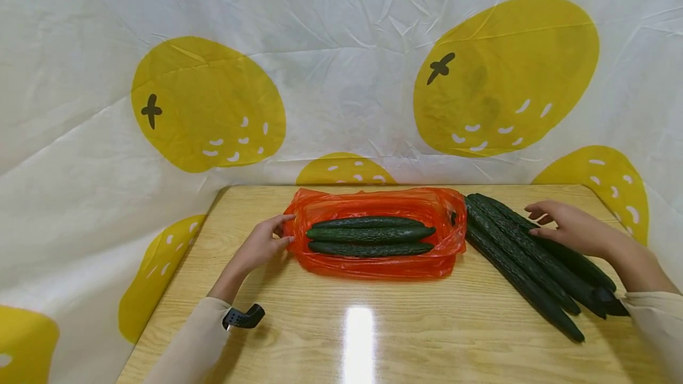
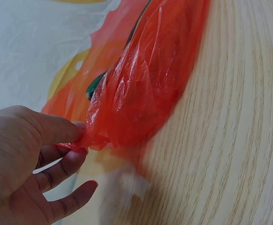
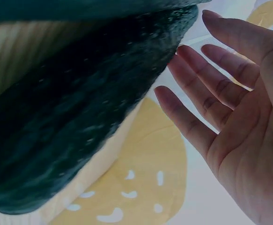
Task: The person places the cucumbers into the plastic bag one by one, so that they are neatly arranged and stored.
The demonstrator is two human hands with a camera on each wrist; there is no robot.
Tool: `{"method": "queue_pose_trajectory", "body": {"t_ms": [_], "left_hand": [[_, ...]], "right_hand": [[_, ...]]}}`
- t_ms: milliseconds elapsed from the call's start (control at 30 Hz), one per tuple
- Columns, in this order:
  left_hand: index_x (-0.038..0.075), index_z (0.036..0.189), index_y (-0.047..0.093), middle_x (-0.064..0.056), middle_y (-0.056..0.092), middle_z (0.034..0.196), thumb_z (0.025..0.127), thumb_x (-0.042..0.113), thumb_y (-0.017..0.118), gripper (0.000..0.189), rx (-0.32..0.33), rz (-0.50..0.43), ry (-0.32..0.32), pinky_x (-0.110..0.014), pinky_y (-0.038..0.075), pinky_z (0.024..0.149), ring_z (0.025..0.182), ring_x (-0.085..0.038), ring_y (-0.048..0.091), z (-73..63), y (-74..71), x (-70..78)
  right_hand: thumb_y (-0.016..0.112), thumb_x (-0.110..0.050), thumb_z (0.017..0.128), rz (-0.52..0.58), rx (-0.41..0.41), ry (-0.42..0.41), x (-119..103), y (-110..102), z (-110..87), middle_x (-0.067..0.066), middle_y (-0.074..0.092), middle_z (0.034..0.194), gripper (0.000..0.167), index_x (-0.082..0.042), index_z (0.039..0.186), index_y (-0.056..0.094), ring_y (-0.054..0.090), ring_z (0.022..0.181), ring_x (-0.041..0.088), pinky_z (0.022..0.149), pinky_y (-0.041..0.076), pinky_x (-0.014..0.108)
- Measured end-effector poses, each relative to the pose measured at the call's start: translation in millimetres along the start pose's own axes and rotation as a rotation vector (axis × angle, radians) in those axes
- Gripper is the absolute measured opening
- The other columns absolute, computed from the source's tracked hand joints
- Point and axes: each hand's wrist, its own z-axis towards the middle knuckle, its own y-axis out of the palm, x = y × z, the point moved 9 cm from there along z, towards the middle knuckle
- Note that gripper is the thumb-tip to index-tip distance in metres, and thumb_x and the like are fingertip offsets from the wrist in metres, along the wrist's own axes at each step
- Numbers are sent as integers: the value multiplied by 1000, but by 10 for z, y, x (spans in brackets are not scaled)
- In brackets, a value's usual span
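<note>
A white cloth, somewhat wrinkled, hangs behind the surface and continues along its left side. On this cloth are printed large yellow fruits with small white marks. The surface has a pale wood grain, and a bright reflection lies on its nearer part.

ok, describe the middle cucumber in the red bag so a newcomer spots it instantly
On the wooden table, find the red plastic bag that the left hand pinches. Three cucumbers lie side by side in it; the middle cucumber is a lighter green than both its neighbours.
</note>
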Motion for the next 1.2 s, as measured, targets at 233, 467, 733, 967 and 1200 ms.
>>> {"method": "queue_pose_trajectory", "body": {"t_ms": [233, 467, 733, 967, 1200], "left_hand": [[2, 144, 54, -6, 66, 94, 94, 5, 71, 53, -1, -6, -3, -27, 46, 65, 88, -20, 60, 5, 13, -11], [1, 144, 54, -6, 65, 94, 94, 6, 71, 53, 2, -7, -5, -27, 46, 66, 88, -21, 60, -4, 6, -18], [1, 144, 54, -6, 65, 93, 94, 6, 71, 53, 3, 2, 3, -28, 46, 68, 88, -20, 60, -1, 1, -6], [2, 144, 54, -6, 65, 94, 94, 6, 71, 53, 0, 0, -6, -28, 48, 69, 89, -21, 60, -5, 6, -5], [2, 144, 54, -6, 65, 94, 94, 6, 71, 53, -5, -3, -9, -28, 48, 69, 90, -22, 60, -6, 4, -14]], "right_hand": [[69, -9, 96, 30, -38, 32, 119, 63, -24, 33, 62, 118, 53, 18, 135, 47, 67, 100, 43, 81, 55, 54], [70, -7, 95, 30, -56, 41, 192, 118, -48, 32, 62, 118, 52, 19, 134, 47, 67, 100, 42, 80, 56, 51], [70, -10, 95, 11, -76, 58, 205, 153, -86, 32, 63, 117, 49, 17, 132, 50, 64, 103, 44, 81, 53, 55], [69, -11, 96, 1, -85, 66, 216, 153, -117, 29, 65, 115, 45, 16, 128, 54, 66, 99, 41, 80, 54, 54], [69, -9, 95, 10, -117, 65, 236, 188, -105, 30, 64, 114, 46, 18, 128, 53, 66, 98, 39, 78, 54, 53]]}}
